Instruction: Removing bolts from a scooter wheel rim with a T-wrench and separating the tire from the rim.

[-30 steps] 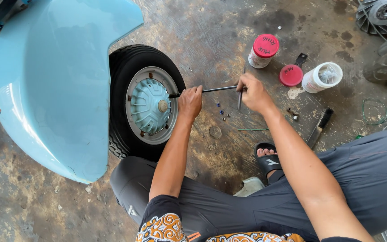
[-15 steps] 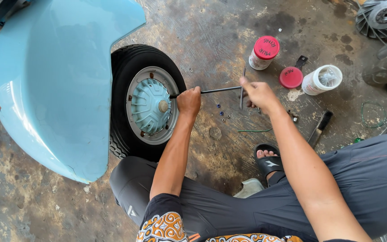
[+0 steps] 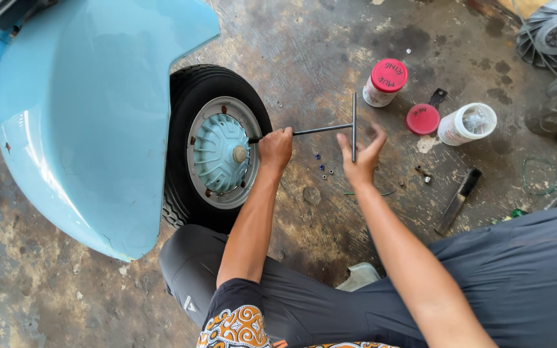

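R hand (image 3: 360,160) opened off T-wrench (image 3: 330,129); L hand (image 3: 276,148) grips shaft.

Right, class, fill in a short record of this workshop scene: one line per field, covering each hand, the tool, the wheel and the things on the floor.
Left hand: closed round the shaft of the T-handle wrench, next to the wheel.
Right hand: fingers spread, touching the wrench's crossbar, no closed grip.
Wrench: shaft level, tip at the wheel hub, crossbar upright.
Wheel: black tyre, light blue hub, under a light blue scooter body.
Floor: stained concrete.
Nearby: jar with red lid, loose red lid, open white jar, brush, small loose nuts.
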